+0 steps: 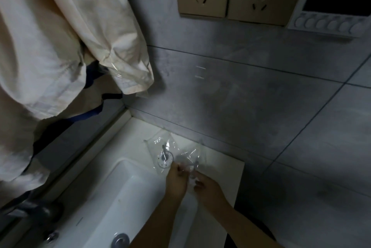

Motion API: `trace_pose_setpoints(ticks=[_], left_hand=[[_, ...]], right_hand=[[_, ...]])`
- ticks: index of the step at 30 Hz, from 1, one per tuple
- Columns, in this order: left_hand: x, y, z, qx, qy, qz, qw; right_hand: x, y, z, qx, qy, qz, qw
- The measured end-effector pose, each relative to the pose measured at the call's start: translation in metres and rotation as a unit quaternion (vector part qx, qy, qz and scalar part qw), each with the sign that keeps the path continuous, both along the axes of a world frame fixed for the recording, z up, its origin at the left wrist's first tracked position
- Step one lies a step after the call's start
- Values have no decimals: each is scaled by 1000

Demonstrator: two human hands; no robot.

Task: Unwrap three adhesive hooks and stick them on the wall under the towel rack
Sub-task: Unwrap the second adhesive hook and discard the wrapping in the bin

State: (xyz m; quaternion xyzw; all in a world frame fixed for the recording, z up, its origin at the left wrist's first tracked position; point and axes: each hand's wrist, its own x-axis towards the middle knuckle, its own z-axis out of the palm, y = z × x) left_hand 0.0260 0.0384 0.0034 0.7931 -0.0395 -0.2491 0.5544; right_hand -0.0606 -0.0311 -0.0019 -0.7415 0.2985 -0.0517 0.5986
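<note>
— Fingers (181, 169) of left hand (176, 181): curled, pinching clear wrapper (188, 159) at its near edge. Right hand (208, 187)?
— Curled too, gripping same wrapper's lower end; hook inside too blurred to make out.
— Other hooks?
— One wrapped hook (163, 157), round plate with metal prong, flat on white ledge (224, 163), just beside left hand, near grey tiled wall (241, 97).
— Room around?
— Sink basin (124, 191) dropping away left; ledge's right edge close; cream garment (60, 37) hanging overhead left; bare wall between.
</note>
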Motion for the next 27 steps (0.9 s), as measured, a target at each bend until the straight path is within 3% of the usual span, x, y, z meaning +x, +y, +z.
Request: trace_pose_setpoints(ticks=[4,8,11,14,17,21,24,27], left_hand=[[-11,2,16,2,-48,-45,998],[-22,2,40,-20,-45,-81,995],[-32,0,61,-35,-32,-143,989],[-46,-6,85,-62,-14,-209,976],[-62,-14,103,-73,2,-270,960],[-90,-34,115,-110,37,-295,948],[-113,-49,119,-152,64,-238,957],[-141,-62,117,-215,146,-160,952]], right_hand=[[-17,-7,23,8,-16,-36,999],[-36,-33,63,-135,-65,-169,974],[-61,-62,96,-216,-97,-125,964],[-86,-85,119,-146,-66,3,987],[-108,-100,134,-39,-43,37,998],[-143,-108,144,39,-100,-62,992],[-164,-108,148,53,-134,-135,980],[-180,-104,150,36,-163,-245,955]])
